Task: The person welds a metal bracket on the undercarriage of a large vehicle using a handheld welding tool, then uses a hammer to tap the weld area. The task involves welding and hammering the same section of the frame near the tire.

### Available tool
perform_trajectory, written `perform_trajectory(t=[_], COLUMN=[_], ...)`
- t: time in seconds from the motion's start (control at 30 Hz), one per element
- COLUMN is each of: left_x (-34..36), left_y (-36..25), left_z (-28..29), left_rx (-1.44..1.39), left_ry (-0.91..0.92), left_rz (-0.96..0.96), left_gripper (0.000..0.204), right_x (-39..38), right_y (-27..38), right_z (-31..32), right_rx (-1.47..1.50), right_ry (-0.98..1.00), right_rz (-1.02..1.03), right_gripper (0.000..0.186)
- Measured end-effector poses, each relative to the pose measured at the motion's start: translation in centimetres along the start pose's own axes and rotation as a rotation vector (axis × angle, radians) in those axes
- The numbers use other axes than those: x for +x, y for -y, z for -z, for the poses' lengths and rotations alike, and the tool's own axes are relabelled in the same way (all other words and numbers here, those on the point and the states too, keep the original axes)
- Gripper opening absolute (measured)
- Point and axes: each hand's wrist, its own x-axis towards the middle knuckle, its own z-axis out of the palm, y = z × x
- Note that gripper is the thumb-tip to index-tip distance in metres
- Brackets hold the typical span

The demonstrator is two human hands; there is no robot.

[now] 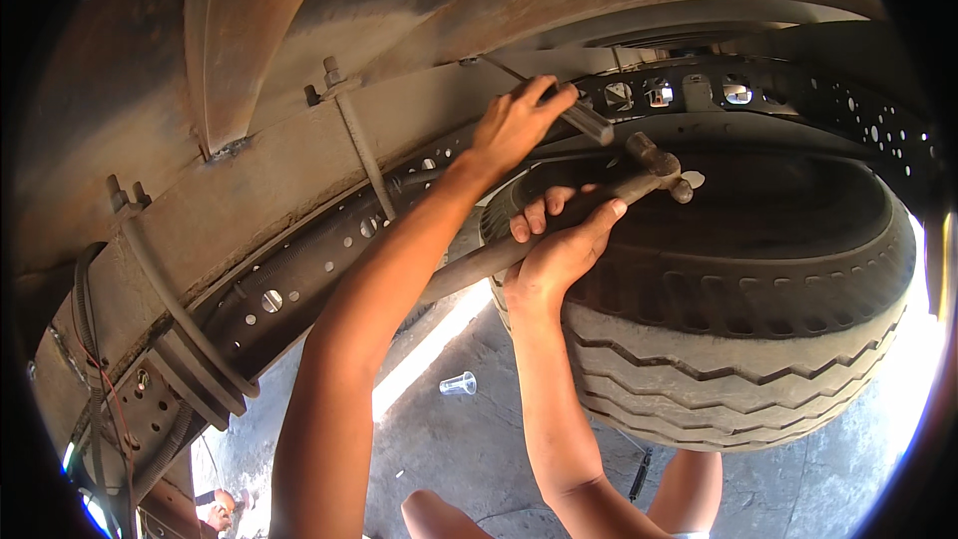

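My left hand (521, 124) is closed on a screwdriver (589, 126) with a thick grey handle. Its thin shaft slants up and left to the lower edge of the metal panel above. The handle's butt end faces the hammer head, a small gap apart. My right hand (561, 248) grips the thick handle of a ball-peen hammer (656, 162), thumb along the handle and fingers wrapped over it. Behind and below the hammer lies a large tyre (728, 339) with a zigzag tread. Whether the screwdriver tip touches the panel is too small to tell.
A long beam (249, 210) with bolted rods runs across the left. Behind it is a dark rail (299, 289) with round holes. Cables (92, 339) hang at far left. A clear plastic cup (458, 383) lies on the grey floor (429, 449). My knees show below.
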Motion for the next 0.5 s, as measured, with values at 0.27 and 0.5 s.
perform_trajectory(t=[0.27,0.5], left_x=[0.3,0.8], left_y=[1.9,1.6], left_z=[-0.1,0.4], left_rx=[0.084,0.078], left_ry=[-0.010,-0.070], left_rz=[-0.038,-0.033], left_gripper=[0.051,0.046], right_x=[0.2,-0.7], right_y=[-0.3,-0.8], right_z=[-0.1,0.0], right_rx=[-0.011,-0.299], right_ry=[-0.002,0.233], right_rz=[0.031,-0.032], right_gripper=[0.048,0.042])
